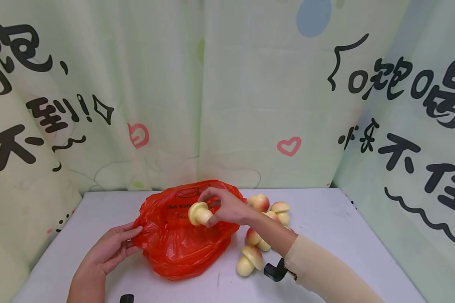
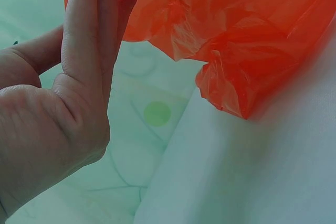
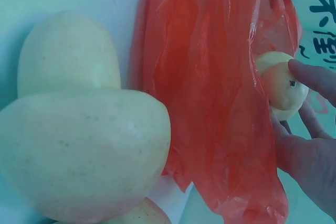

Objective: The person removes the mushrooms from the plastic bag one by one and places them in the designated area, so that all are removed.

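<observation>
A red plastic bag point(image 1: 186, 252) with dark print lies on the white table, its mouth spread open. At its left edge my left hand point(image 1: 108, 250) pinches the rim between thumb and fingers; the left wrist view shows the crumpled bag point(image 2: 236, 72) beside that hand point(image 2: 79, 82). My right hand point(image 1: 227, 206) holds a cream toy mushroom point(image 1: 200, 213) over the bag's mouth. In the right wrist view this mushroom point(image 3: 286, 87) sits between the right thumb and fingers, partly behind the bag's red side point(image 3: 210, 93).
Several more toy mushrooms, cream with reddish caps, lie right of the bag, one point(image 1: 250, 261) nearest the front and another point(image 1: 281, 210) farther back. My right forearm covers part of them. A printed curtain point(image 1: 242, 105) hangs behind the white table point(image 1: 326, 235).
</observation>
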A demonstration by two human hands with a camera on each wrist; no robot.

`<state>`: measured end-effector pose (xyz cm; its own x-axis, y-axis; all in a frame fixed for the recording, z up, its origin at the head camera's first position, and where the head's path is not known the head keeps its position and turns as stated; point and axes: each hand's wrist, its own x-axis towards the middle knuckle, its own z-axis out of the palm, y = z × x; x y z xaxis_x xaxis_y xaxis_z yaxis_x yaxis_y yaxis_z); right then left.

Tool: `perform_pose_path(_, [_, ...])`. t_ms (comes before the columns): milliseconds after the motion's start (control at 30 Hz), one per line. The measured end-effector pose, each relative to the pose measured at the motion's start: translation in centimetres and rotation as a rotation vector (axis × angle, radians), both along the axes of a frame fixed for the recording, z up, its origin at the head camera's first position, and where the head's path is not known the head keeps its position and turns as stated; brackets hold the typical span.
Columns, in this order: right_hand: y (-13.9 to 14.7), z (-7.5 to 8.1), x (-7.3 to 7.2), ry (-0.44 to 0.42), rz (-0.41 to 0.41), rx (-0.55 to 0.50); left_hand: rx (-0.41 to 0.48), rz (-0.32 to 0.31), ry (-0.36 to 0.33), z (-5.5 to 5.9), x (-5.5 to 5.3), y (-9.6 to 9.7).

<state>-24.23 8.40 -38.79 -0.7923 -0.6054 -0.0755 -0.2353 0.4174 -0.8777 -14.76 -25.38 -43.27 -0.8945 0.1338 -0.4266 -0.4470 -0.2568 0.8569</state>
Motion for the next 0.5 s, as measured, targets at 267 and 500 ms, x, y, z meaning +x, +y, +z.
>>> perform_pose_path(267, [1.5, 0.3, 1.3, -0.036, -0.006, -0.055, -0.003, -0.005, 0.003, 0.1, 0.0, 0.0])
perform_pose_path(500, [2.7, 0.5, 2.5, -0.056, -0.007, -0.088, 0.003, -0.003, 0.000, 0.0, -0.1, 0.0])
